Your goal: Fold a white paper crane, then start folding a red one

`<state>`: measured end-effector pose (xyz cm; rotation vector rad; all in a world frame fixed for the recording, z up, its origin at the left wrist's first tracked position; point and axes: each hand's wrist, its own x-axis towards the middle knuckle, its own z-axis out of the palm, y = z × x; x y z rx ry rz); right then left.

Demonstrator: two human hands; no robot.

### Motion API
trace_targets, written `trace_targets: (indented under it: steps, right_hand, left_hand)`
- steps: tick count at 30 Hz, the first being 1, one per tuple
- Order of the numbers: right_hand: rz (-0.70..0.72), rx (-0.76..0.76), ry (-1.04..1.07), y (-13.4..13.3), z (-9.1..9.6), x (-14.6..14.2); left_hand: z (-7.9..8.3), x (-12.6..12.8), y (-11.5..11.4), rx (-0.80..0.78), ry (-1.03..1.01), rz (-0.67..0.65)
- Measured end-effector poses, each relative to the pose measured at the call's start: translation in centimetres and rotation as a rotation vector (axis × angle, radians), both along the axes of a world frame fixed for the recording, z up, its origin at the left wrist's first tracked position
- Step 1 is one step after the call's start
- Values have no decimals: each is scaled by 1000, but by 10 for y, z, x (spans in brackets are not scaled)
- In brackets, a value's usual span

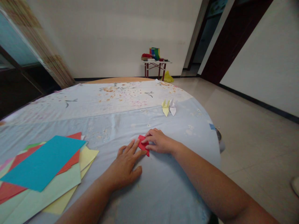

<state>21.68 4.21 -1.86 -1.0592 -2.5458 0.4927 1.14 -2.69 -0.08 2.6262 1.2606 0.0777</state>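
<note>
A small folded piece of red paper (143, 145) lies on the cloth in front of me. My left hand (129, 163) rests flat with fingers stretched out, their tips touching the paper's left and lower edges. From the other side my right hand (159, 141) reaches over the paper, its fingers bent and its thumb and fingertips closed on the right part, which they partly hide. Farther back on the table stand two folded paper figures with pointed tips, a yellow one (165, 109) and a white one (173, 108).
A pile of coloured sheets with a blue sheet (46, 163) on top lies at the left. The round table wears a floral cloth (112, 124). By the far wall stands a small side table (157, 61) with a colourful bag (154, 53); a yellow bag (167, 77) lies on the floor.
</note>
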Motion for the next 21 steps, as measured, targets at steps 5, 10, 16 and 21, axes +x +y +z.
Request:
trace_targets:
  steps: [5, 10, 16, 21]
  right_hand:
    - [2, 26, -29, -2, 2, -1]
    - [-2, 17, -38, -2, 4, -1]
    - [15, 0, -36, -1, 5, 0]
    - [18, -14, -41, 0, 7, 0]
  left_hand:
    - [-6, 6, -12, 110, 45, 54]
    - [-7, 14, -23, 114, 68, 25]
    - [3, 16, -32, 8, 88, -14]
    - [10, 17, -38, -18, 47, -54]
